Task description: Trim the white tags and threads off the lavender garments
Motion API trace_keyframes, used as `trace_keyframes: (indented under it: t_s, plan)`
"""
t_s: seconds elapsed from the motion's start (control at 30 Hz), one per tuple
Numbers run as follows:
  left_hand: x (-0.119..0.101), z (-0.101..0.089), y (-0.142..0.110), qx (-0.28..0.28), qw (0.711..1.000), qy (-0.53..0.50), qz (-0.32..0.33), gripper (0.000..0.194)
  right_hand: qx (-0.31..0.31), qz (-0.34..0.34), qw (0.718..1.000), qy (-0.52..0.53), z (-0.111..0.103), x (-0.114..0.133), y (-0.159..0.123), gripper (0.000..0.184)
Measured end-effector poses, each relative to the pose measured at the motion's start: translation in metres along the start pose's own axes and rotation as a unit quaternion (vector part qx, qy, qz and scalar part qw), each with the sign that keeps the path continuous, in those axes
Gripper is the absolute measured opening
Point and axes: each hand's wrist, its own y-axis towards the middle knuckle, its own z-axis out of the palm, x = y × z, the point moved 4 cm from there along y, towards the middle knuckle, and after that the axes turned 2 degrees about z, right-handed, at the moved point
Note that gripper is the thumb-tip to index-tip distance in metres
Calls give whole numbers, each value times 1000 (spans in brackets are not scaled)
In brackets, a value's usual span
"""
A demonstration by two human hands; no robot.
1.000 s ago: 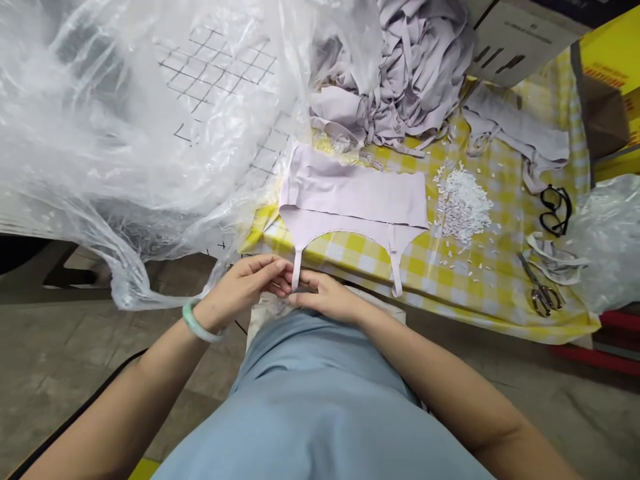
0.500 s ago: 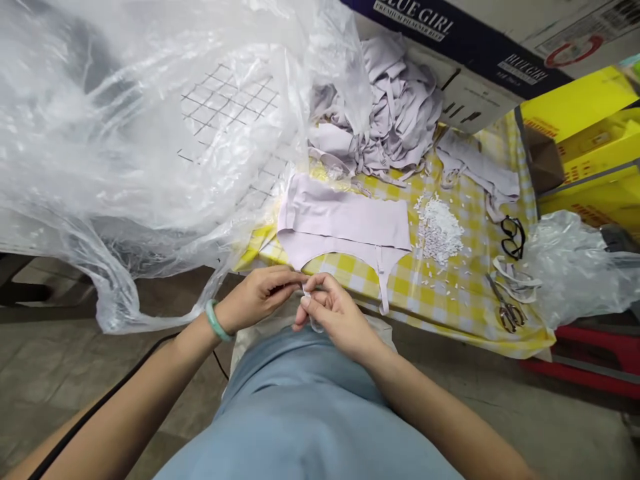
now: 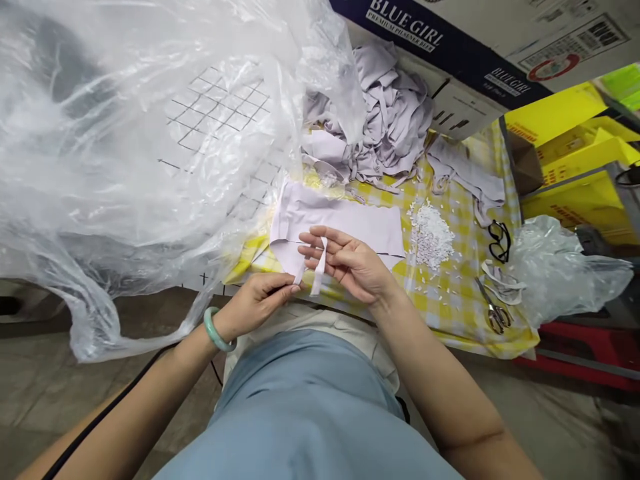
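Note:
A pale lilac garment [image 3: 345,217] lies at the table's front edge, with a narrow strap [image 3: 319,277] running up from its lower left corner. My left hand [image 3: 265,300], a green bangle at its wrist, pinches the strap low down between thumb and fingertips. The strap loops over the fingers of my right hand [image 3: 347,260], and its end hangs in front of them. Those fingers are stretched towards the left, with the thumb side close to the strap. Part of the garment's lower edge is hidden behind my right hand.
Clear plastic sheeting [image 3: 150,167] covers the left side. Behind lies a heap of lilac garments [image 3: 390,120], beside a beer carton [image 3: 440,60]. To the right are small white pieces [image 3: 433,237], scissors [image 3: 495,313], black-framed glasses [image 3: 499,240] and a plastic bag [image 3: 555,273].
My hands have moved apart from close together. The right hand has risen over the garment with its fingers extended and the strap looped across them. The left hand keeps its pinch.

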Motion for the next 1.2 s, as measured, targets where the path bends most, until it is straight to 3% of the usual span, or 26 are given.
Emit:
trace_keyframes:
  t_s: [0.23,0.5,0.77,1.03,1.2]
  plan:
    - [2,-2,2,18,1000,7,-8,27,-71,-80,994,-23,-25,21,22,23]
    - [10,-2,0,38,997,-13,-60,29,-174,-164,967,-91,-47,31,37,26]
    - [20,-2,-3,33,997,2,-76,32,-156,-179,971,9,-43,46,43,13]
    - [18,1,2,38,996,47,-68,35,-119,-194,972,49,-21,63,36,19]
    - [0,-5,6,61,992,86,-70,34,-85,-228,970,12,-1,80,29,14]
